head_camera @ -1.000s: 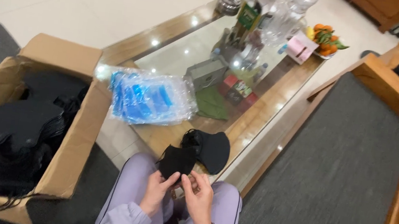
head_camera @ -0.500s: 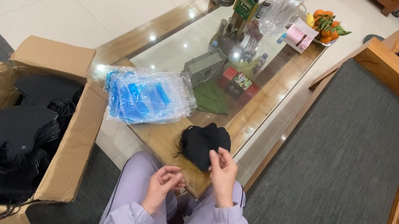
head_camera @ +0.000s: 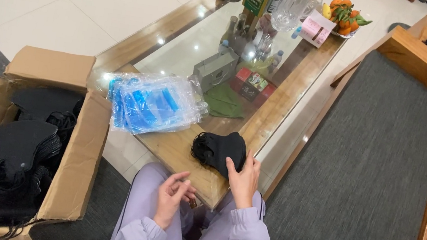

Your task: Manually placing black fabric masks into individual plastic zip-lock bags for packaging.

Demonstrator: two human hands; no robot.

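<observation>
**Two hands at a mask stack on the table corner**

Two big things frame the scene: a grey mat (head_camera: 369,158) filling the right side inside a wooden frame, and a long glass-topped table (head_camera: 179,48) running from near centre to the far top. At near left stands an open box (head_camera: 74,161), flaps spread wide, packed with black masks (head_camera: 14,148) lying flat and within arm's reach of the seated person. On the table's near end, between box and hands, lies a pile of clear bags (head_camera: 152,103) with blue print, fanned out loosely. Just right of it, on the wooden near corner, sits a small stack of black masks (head_camera: 218,148), close to the edge where the hands can get at it. The right hand (head_camera: 243,180) rests on the near side of this stack, fingers spread flat against it, pressing rather than pinching, as if steadying it. The left hand (head_camera: 172,192) hovers over the lap, palm up, fingers loosely curled and apart, holding nothing. Far along the table cluster a jug (head_camera: 294,3), small boxes and fruit (head_camera: 345,11).
</observation>
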